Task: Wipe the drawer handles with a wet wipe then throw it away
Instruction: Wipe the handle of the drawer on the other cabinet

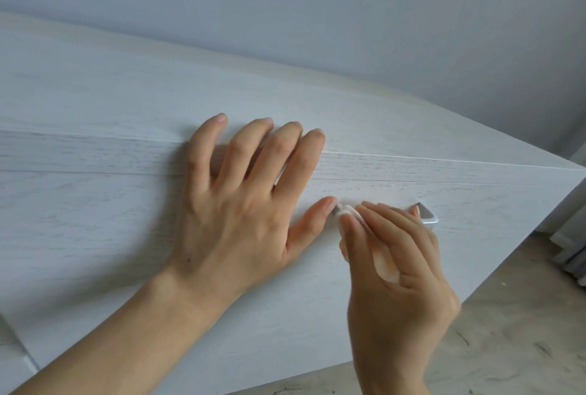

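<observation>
The wet wipe (348, 211) sits bunched against the silver drawer handle (427, 214); the right hand (399, 274) pinches it there with curled fingers; the left hand (241, 204) lies flat on the white drawer front (95, 220), fingers straight and spread, thumb tip just beside the wipe.

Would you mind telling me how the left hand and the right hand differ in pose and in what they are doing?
The left hand lies flat with fingers spread on the drawer front; the right hand is curled. The left hand holds nothing; the right hand pinches the wet wipe against the metal handle. Both are bare and work at the same drawer.
</observation>
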